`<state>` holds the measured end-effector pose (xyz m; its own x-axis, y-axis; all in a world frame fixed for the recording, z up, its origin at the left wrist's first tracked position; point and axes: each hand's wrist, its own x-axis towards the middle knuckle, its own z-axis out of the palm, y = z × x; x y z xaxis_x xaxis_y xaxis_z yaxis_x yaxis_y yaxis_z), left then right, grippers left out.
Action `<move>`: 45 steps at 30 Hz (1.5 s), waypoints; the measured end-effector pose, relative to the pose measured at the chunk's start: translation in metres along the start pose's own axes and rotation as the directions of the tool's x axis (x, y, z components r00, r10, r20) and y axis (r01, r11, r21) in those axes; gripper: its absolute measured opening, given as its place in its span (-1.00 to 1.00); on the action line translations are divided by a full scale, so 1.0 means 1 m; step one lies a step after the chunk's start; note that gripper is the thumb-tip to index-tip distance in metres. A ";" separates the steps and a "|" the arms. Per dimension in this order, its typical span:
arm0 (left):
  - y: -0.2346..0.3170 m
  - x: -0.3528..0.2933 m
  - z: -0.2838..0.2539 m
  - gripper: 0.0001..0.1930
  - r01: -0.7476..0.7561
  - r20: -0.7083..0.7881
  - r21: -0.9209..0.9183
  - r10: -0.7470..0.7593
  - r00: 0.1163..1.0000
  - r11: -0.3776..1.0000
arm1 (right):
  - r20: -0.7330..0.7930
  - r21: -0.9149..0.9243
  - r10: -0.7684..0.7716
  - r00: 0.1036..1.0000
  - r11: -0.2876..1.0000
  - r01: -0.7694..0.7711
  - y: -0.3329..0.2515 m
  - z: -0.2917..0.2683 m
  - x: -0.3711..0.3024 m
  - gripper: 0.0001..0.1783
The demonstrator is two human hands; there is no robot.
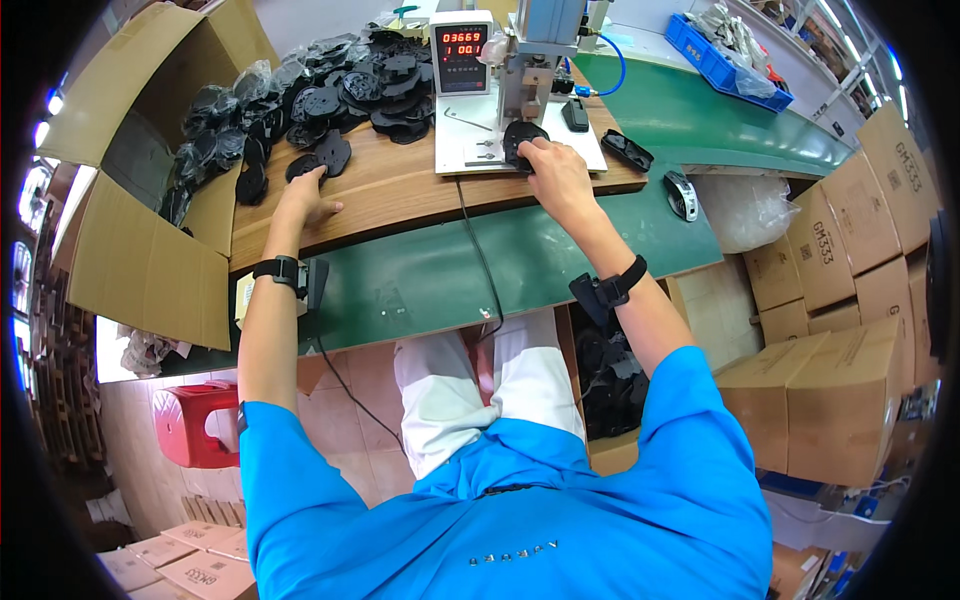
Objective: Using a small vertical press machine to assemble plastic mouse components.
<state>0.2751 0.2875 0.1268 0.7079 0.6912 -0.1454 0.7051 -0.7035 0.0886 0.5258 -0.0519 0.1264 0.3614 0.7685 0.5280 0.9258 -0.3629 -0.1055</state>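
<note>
My right hand [560, 178] is closed on a black moulded plastic part [520, 143]. That part sits at the foot of a bench press [526, 85], on its white base plate [462, 155]. To the left, my left hand [305, 202] reaches over the wooden board with its thumb apart. Its fingertips touch a flat black plastic piece [303, 167] at the near edge of a heap. Another such piece [333, 152] lies right beside it. The heap of black parts [370, 90] spreads behind, some wrapped in clear plastic.
A control box [462, 55] with a red display stands by the press. An open carton [150, 255] borders the board at left. Right of the press lie a black shell [627, 152] and a silver-black device [681, 196]. A cable [478, 245] hangs over the front edge.
</note>
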 end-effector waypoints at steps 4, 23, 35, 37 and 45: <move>0.000 0.001 -0.004 0.03 0.008 -0.005 0.014 -0.008 1.000 1.000 | -0.025 0.016 -0.005 1.000 1.000 0.005 -0.002 0.000 0.001 -0.78; 0.009 0.002 -0.007 0.05 0.069 0.029 -0.028 -0.068 0.997 0.997 | -0.031 0.015 0.014 0.999 1.000 -0.013 -0.001 0.002 -0.001 -0.75; 0.002 0.015 -0.002 0.07 0.093 0.056 -0.029 -0.091 0.994 0.995 | -0.038 0.001 0.018 0.999 1.000 -0.018 -0.002 0.001 0.001 -0.74; -0.001 0.016 -0.001 0.07 0.091 0.056 -0.021 -0.089 0.994 0.996 | -0.048 0.011 0.012 0.999 1.000 -0.012 -0.003 0.001 0.001 -0.75; 0.007 0.010 -0.006 0.08 0.096 0.083 -0.020 -0.094 0.992 0.995 | -0.051 0.011 0.012 0.999 1.000 -0.011 0.000 0.004 0.000 -0.76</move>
<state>0.2877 0.2903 0.1316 0.6323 0.7384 -0.2345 0.7707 -0.6303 0.0935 0.5259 -0.0500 0.1234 0.3664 0.7364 0.5687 0.9228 -0.3659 -0.1208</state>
